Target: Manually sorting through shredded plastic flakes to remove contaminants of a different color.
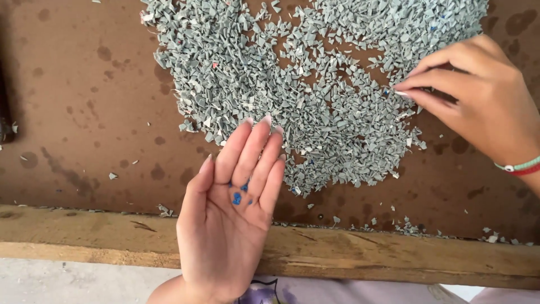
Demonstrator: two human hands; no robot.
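**Blue specks picked from a spread of grey chips**

A few blue chips (240, 194) lie in the palm of the left hand (230, 219), which is held flat and face up with fingers together, pointing toward one o'clock. The chips form a small cluster running roughly from six to twelve o'clock along the base of the middle fingers; they are too small to show any long axis of their own. The hand hovers over the wooden edge (337, 256) at the near side of the brown board (84, 112).

At two o'clock from the palm, the right hand (478, 95) reaches in from the right, thumb and forefinger brought together low over the pile of grey chips (292, 84); whether they pinch a chip cannot be told. A green and red bracelet (520, 166) circles that wrist.

Judging by the scene, clean sorting calls for keeping the open palm level and slightly cupped so the blue pieces do not slide, and for lifting single chips with the fingertips. More blue flecks show within the pile.
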